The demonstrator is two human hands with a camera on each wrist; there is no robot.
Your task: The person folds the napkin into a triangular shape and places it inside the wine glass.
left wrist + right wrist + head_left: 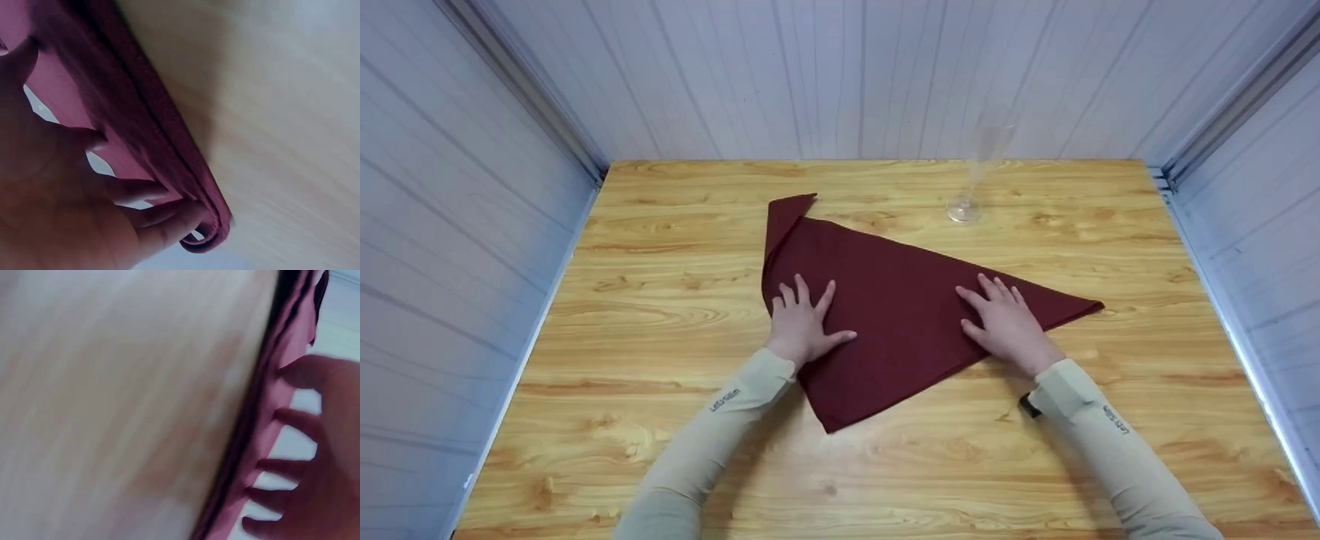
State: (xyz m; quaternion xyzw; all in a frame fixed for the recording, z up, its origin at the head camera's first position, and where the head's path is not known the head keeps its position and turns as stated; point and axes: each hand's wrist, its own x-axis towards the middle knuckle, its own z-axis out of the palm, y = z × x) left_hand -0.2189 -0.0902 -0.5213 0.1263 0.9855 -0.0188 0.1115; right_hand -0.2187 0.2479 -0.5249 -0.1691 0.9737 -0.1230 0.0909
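Note:
A dark red cloth napkin (896,307) lies folded on the wooden table, with one corner pointing right and another toward the front. At its far left a narrow flap (786,221) is turned over, its tip sticking out at the back. My left hand (801,330) rests with spread fingers on the napkin's left side; in the left wrist view its fingertips touch the cloth (140,135) near a rolled, layered edge. My right hand (1006,322) lies on the right part, fingers spread; the right wrist view shows its fingertips on the cloth (270,394) beside the layered edge.
A clear stemmed glass (964,208) stands upright at the back right of the table (660,300), behind the napkin. Pale panel walls (825,75) enclose the table at the back and on both sides. A dark band (1030,406) shows at the right wrist.

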